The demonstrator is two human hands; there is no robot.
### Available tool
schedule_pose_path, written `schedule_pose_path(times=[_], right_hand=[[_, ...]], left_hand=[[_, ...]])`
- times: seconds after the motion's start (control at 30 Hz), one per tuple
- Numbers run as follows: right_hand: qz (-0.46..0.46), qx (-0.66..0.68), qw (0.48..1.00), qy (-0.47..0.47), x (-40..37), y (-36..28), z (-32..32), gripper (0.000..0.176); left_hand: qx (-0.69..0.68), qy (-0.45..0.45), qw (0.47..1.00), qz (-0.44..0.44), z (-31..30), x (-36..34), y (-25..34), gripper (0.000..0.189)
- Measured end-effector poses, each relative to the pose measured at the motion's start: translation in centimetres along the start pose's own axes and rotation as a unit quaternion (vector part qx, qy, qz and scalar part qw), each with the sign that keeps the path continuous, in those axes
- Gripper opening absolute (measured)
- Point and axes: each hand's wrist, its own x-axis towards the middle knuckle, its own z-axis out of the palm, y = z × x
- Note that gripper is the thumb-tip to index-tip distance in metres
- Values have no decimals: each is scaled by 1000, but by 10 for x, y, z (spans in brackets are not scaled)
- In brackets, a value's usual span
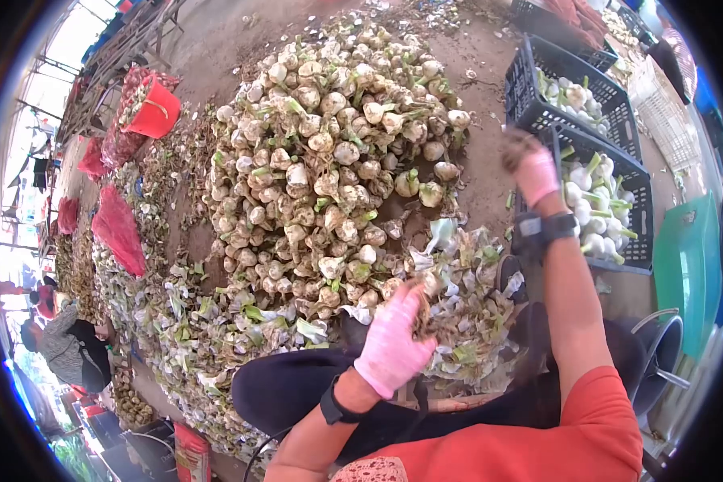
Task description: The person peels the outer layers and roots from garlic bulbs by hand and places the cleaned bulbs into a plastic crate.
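Note:
A large heap of garlic bulbs [321, 169] with dirty skins and cut stems lies on the ground. At its lower edge my left hand [395, 337], in a pink glove, is closed round a dirty garlic bulb [430, 289] with brown roots or skin hanging below it. My right hand [534, 167], also in a pink glove, is raised beside the dark crates, its fingers brown and smeared by motion. Peeled white garlic bulbs [596, 201] fill part of the nearer crate [642, 241]. Loose peelings [478, 345] lie in front of my legs.
A second crate [530, 88] of white bulbs stands farther back. At the right are a green plastic sheet or tub [687, 269] and a grey bucket [659, 357]. A red bucket [154, 112] and red net bags [119, 229] lie left. Another person [68, 345] is at far left.

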Motion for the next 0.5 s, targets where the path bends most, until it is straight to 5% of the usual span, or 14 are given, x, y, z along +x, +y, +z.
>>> schedule_pose_path(times=[0.07,0.13,0.23,0.27,0.37,0.4,0.47,0.5], right_hand=[[108,-388,915,19,-2,23,81,41],[-14,-635,772,-13,10,100,92,43],[21,-700,710,73,17,151,124,30],[23,-696,714,68,18,158,123,30],[43,-536,840,72,1,161,118,25],[131,-343,928,68,-12,147,128,18],[173,-91,980,28,-42,122,141,22],[172,-90,981,27,-57,104,151,22]], left_hand=[[-38,-18,999,13,0,3,-1,65],[-47,-21,999,-10,1,4,-2,65],[-35,-29,999,-22,-2,8,-2,61],[-32,-29,999,-29,-3,9,-5,61],[-57,-3,998,-36,-3,10,-11,62],[-38,17,999,-10,-5,11,-12,63],[-47,45,997,-29,-2,15,-20,67],[-2,77,997,-25,-3,15,-22,71]])
